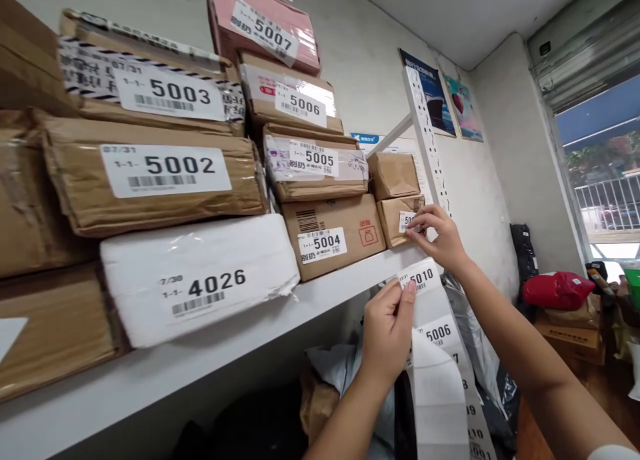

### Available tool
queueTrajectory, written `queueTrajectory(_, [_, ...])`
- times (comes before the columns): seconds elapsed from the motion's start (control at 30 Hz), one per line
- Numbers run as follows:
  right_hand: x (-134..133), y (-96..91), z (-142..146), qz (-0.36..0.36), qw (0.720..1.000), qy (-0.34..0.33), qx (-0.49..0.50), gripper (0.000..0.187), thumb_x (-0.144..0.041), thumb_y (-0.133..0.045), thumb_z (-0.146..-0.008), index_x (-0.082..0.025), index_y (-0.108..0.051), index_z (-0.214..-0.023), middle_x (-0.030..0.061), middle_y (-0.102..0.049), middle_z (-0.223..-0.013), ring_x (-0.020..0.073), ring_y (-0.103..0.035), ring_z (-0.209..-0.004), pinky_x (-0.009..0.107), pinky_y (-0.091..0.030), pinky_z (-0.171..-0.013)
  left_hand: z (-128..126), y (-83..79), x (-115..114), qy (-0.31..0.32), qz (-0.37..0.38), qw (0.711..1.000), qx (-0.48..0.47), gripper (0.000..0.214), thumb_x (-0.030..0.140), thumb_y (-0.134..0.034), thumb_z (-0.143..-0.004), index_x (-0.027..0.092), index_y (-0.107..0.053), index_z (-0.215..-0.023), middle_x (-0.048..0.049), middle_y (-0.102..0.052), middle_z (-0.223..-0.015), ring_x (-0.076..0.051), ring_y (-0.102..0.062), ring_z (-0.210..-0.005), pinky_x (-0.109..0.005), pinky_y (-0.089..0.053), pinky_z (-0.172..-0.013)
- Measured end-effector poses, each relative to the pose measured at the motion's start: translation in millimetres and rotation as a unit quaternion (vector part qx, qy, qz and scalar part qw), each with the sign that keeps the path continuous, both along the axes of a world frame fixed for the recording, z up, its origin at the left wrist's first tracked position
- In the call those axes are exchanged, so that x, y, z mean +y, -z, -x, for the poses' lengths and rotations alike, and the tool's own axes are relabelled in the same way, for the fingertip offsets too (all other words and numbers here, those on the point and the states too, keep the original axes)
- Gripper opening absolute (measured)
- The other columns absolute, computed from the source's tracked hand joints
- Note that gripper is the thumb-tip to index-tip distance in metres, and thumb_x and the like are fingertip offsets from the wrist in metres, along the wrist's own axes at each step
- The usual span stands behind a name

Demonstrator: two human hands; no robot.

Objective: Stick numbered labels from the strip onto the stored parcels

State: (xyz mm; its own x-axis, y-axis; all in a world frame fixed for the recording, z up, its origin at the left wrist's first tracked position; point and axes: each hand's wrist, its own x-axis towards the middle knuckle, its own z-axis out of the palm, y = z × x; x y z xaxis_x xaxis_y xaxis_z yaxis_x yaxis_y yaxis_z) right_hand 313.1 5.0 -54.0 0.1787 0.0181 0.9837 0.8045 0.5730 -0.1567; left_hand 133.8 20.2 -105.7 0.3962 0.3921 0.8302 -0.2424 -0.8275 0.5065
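My left hand point(386, 330) is closed, thumb against fingers, on the top end of a long white strip of printed number labels point(439, 393). "5010" shows right by my thumb, and the strip hangs down in folds. My right hand point(443, 239) has its thumb and fingers closed at the right edge of a small white number label point(404, 223). That label lies against the front of a small brown carton point(390, 228) at the shelf's far end; my fingertips cover part of its number. Another small brown carton point(395, 175) sits on top.
Labelled parcels stand stacked along the white shelf point(330, 277), among them a white parcel point(200, 273) and a pink box point(265, 27). A perforated metal upright point(425, 127) rises behind my right hand. Wrapped packages, including a red bag point(557, 290), lie on the floor at right.
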Motion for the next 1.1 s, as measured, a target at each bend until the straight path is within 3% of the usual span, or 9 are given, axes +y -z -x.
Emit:
queueTrajectory(0.17, [-24.8,14.8,7.4,0.105,0.972,-0.212,0.002,0.026,-0.048,-0.070,-0.083,-0.025,-0.073,-0.095,0.0063,-0.068,-0.095,0.0198,-0.065,-0.090,0.030,-0.055,-0.066,-8.8,-10.3,3.1,0.006,0.048,0.999,0.005,0.028,0.045,-0.053,-0.091,0.020,-0.064,-0.095,0.0030,-0.057,-0.066,-0.013,-0.049,-0.058,-0.023,-0.041,-0.058])
queueTrajectory(0.27, [-34.5,20.5,8.7,0.159,0.946,-0.282,0.004,0.023,-0.044,-0.080,-0.075,-0.022,-0.074,-0.080,0.0043,-0.069,-0.082,0.0174,-0.066,-0.077,0.027,-0.053,-0.060,-10.8,-18.0,2.0,-0.038,0.022,0.999,0.009,0.031,0.047,-0.052,-0.091,0.020,-0.059,-0.078,0.0059,-0.045,-0.057,-0.011,-0.039,-0.051,-0.021,-0.032,-0.050])
queueTrajectory(0.4, [-35.3,9.3,11.7,0.154,0.941,-0.300,0.033,0.024,-0.044,-0.083,-0.071,-0.022,-0.074,-0.075,0.0025,-0.070,-0.074,0.0162,-0.065,-0.068,0.029,-0.054,-0.058,-13.7,-27.6,-0.9,-0.089,0.027,0.995,-0.019,0.036,0.049,-0.056,-0.088,0.021,-0.048,-0.067,0.0073,-0.039,-0.054,-0.010,-0.036,-0.050,-0.020,-0.030,-0.049])
queueTrajectory(0.5, [-27.1,-17.0,13.5,0.102,0.962,-0.253,0.009,0.025,-0.048,-0.080,-0.074,-0.024,-0.074,-0.074,0.0027,-0.071,-0.075,0.0168,-0.064,-0.069,0.031,-0.054,-0.061,-14.5,-32.8,-2.4,-0.070,0.070,0.995,-0.019,0.029,0.048,-0.062,-0.083,0.021,-0.054,-0.075,0.0056,-0.049,-0.059,-0.012,-0.045,-0.055,-0.021,-0.037,-0.051])
queueTrajectory(0.63, [-1.6,-68.6,1.1,-0.016,0.990,-0.141,0.009,0.024,-0.049,-0.071,-0.083,-0.024,-0.071,-0.083,0.0009,-0.066,-0.076,0.0151,-0.059,-0.069,0.030,-0.051,-0.062,-11.5,-31.2,-4.6,-0.066,0.092,0.993,-0.021,0.028,0.047,-0.064,-0.082,0.020,-0.058,-0.076,0.0033,-0.056,-0.063,-0.013,-0.050,-0.058,-0.022,-0.042,-0.054])
queueTrajectory(0.77, [18.8,-105.1,-20.1,-0.008,1.000,-0.018,-0.013,0.019,-0.038,-0.072,-0.085,-0.024,-0.067,-0.096,-0.0026,-0.056,-0.071,0.0147,-0.056,-0.068,0.031,-0.049,-0.067,-6.4,-20.2,-5.2,-0.075,0.085,0.993,-0.018,0.033,0.049,-0.062,-0.083,0.021,-0.052,-0.069,0.0042,-0.052,-0.060,-0.012,-0.046,-0.056,-0.021,-0.040,-0.052])
queueTrajectory(0.9, [12.4,-111.2,-30.3,-0.006,0.995,0.083,-0.056,0.043,-0.035,-0.078,-0.079,-0.029,-0.057,-0.117,-0.0007,-0.057,-0.085,0.0195,-0.060,-0.080,0.036,-0.050,-0.075,-1.2,-12.0,-3.0,-0.098,0.073,0.992,-0.019,0.041,0.049,-0.063,-0.083,0.021,-0.041,-0.062,0.0066,-0.040,-0.055,-0.010,-0.037,-0.052,-0.019,-0.033,-0.048])
queueTrajectory(1.0, [5.0,-110.3,-36.5,-0.038,0.989,0.137,-0.052,0.055,-0.047,-0.075,-0.080,-0.029,-0.049,-0.125,0.0056,-0.056,-0.107,0.0272,-0.059,-0.100,0.043,-0.051,-0.083,2.1,-9.3,-1.0,-0.094,0.073,0.993,-0.021,0.041,0.049,-0.063,-0.082,0.022,-0.040,-0.061,0.0068,-0.038,-0.055,-0.010,-0.036,-0.052,-0.018,-0.032,-0.048])
queueTrajectory(1.1, [10.8,-108.7,-41.3,-0.044,0.988,0.145,-0.026,0.063,-0.063,-0.066,-0.082,-0.028,-0.040,-0.128,0.0104,-0.046,-0.124,0.0316,-0.052,-0.115,0.051,-0.049,-0.089,5.1,-5.8,-0.1,-0.091,0.086,0.992,-0.020,0.040,0.050,-0.062,-0.083,0.021,-0.043,-0.063,0.0063,-0.040,-0.055,-0.010,-0.038,-0.053,-0.019,-0.035,-0.049])
